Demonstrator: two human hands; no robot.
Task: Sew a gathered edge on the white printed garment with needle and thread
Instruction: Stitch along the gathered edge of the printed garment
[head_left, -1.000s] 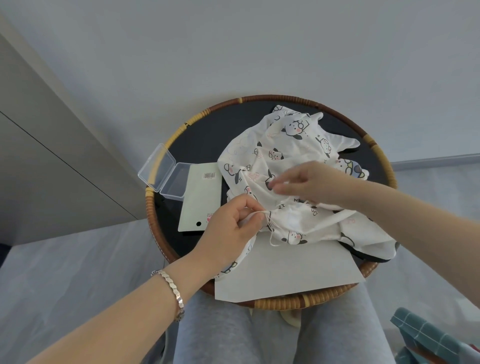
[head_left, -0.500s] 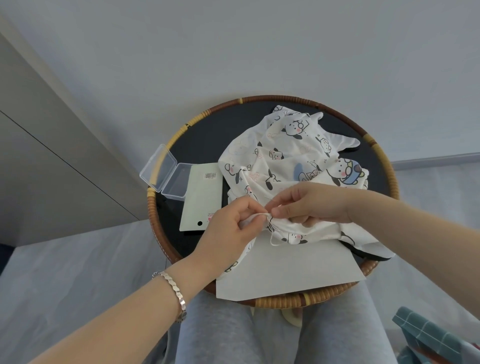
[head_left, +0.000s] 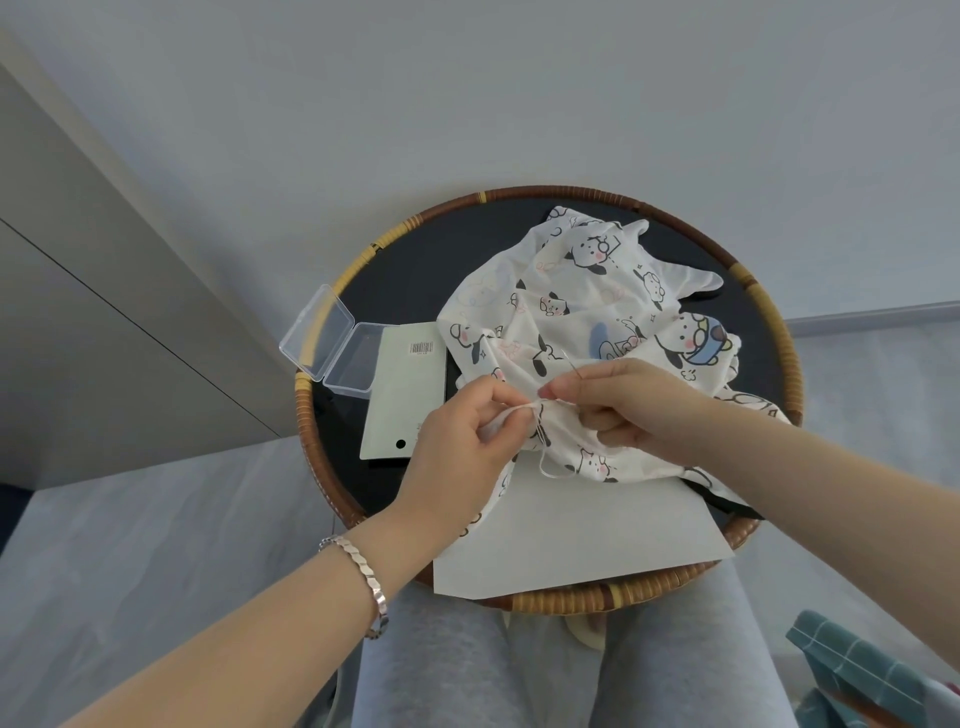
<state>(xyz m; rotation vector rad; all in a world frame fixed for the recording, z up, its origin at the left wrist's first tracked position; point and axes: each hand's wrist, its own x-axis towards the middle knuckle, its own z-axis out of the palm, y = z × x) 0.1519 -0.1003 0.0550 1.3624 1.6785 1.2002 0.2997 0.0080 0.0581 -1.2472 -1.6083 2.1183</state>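
Note:
The white garment (head_left: 582, 312) printed with cartoon dogs lies bunched on a round rattan-rimmed table (head_left: 769, 332). My left hand (head_left: 467, 441) pinches its folded edge near the table's middle. My right hand (head_left: 628, 410) meets that edge from the right and pinches a thin needle (head_left: 571, 366) whose end sticks up above the fingers. A loop of white thread (head_left: 548, 467) hangs below the pinched edge. The needle's tip is hidden by fingers and cloth.
An open clear plastic box (head_left: 332, 345) sits at the table's left, beside a pale card (head_left: 402, 395) with a barcode. A white sheet (head_left: 576, 535) lies at the near edge under the garment. My grey-clad legs are below; teal checked cloth (head_left: 857, 670) is at the lower right.
My right hand came down from the cloth's upper fold to the edge held by my left hand, and now pinches the needle there. My left hand kept its hold.

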